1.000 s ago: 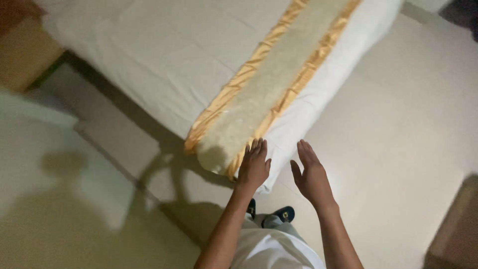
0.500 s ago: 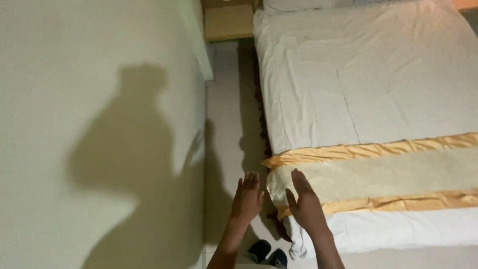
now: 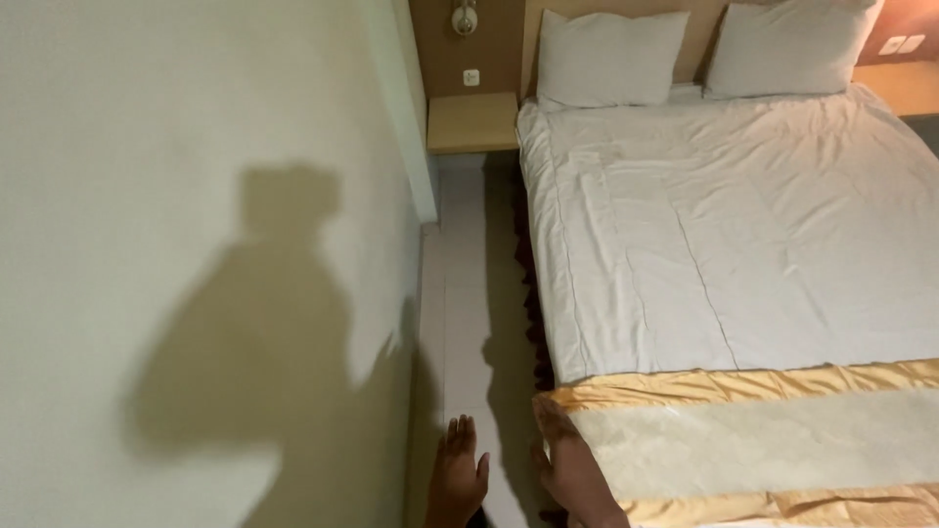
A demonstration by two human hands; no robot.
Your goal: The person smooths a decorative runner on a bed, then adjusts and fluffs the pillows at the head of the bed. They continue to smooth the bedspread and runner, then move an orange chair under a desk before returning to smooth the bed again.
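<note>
My left hand (image 3: 457, 474) hangs open over the narrow floor strip beside the bed, fingers spread, holding nothing. My right hand (image 3: 570, 467) is at the near left corner of the cream bed runner with gold edging (image 3: 773, 440), touching or just over its end; nothing is gripped. The runner lies across the foot of the bed with a white sheet (image 3: 724, 235). Two white pillows (image 3: 606, 54) lean at the headboard.
A pale wall (image 3: 196, 244) with my shadow stands close on the left, leaving a narrow tiled aisle (image 3: 469, 293). A wooden bedside shelf (image 3: 473, 122) sits at the aisle's far end, with a wall lamp above it. A dark bed skirt runs along the bed's side.
My view has swung up along the bed to the headboard and pillows. Both hands have dropped to the bottom edge of the view, still at the runner's end.
</note>
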